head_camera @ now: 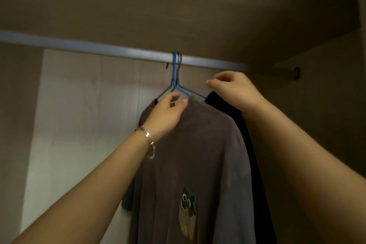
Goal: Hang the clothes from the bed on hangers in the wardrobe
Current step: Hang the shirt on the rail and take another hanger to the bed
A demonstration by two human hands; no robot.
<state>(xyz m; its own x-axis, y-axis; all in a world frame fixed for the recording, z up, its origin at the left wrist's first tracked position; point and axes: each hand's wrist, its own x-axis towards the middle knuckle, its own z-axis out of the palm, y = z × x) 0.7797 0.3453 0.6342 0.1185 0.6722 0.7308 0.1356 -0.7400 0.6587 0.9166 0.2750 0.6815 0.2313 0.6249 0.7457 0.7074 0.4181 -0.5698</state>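
Observation:
A grey-brown T-shirt [200, 144] with an owl print hangs on a blue hanger [174, 77] hooked over the wardrobe rail [99, 47]. Behind it a dark garment [243, 125] hangs on a purple hanger [195, 93] on the same rail. My left hand [166, 111], a bangle on its wrist, rests at the T-shirt's collar with fingers loosely curled on the fabric. My right hand [231, 87] hovers just right of the hangers, above the dark garment's shoulder, thumb and forefinger pinched with nothing visible between them.
The wardrobe's top board [178, 2] sits close above the rail. A pale back panel [83, 115] lies behind the clothes. The right side wall [326, 105] stands near the dark garment, where the rail ends in a bracket [296, 73].

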